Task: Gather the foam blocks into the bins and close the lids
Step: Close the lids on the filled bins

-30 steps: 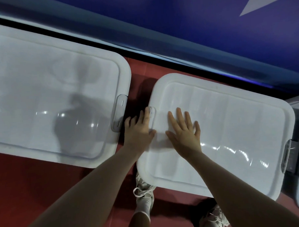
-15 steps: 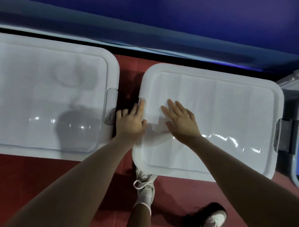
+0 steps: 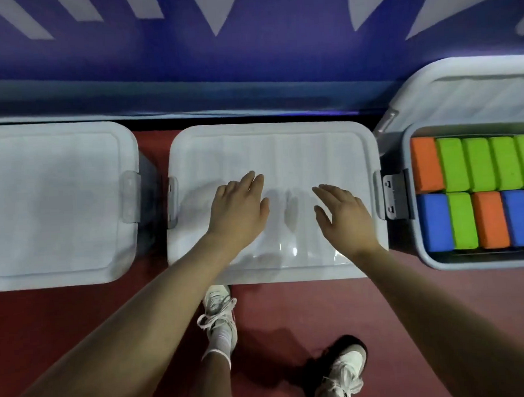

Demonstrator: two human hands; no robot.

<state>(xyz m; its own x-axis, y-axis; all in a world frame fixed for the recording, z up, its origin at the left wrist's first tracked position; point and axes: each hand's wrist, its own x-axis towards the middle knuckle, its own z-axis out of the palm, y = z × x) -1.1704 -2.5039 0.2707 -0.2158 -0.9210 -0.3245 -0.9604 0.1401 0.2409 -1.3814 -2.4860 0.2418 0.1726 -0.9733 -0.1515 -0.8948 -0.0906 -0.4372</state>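
**Middle lid down; right bin open**

Your left hand [image 3: 240, 209] and right hand [image 3: 342, 214] are both over the pale grey plastic lid of the middle bin [image 3: 272, 156], fingers straight and loose, gripping nothing. Whether the palms touch the lid or float just above it, you cannot tell.

The orange, green and blue foam blocks [image 3: 476, 192] sit at 3 o'clock, packed on edge in two rows inside the open grey bin [image 3: 413, 245]. Its translucent lid [image 3: 472, 96] leans up behind it at about 2 o'clock.

Handling, as judged: the blocks are probably light and squashy, and already stowed. That lid looks thin, likely flexing under a one-sided pull. Take it by the two short ends and lower it level.

The dark grey latch [image 3: 396, 195] sits between the middle and right bins, a likely pinch point. A third bin with a closed lid [image 3: 54, 204] is at 9 o'clock. Your white sneakers [image 3: 219, 315] stand on the red floor [image 3: 49, 315] at 6 o'clock, near the middle bin.
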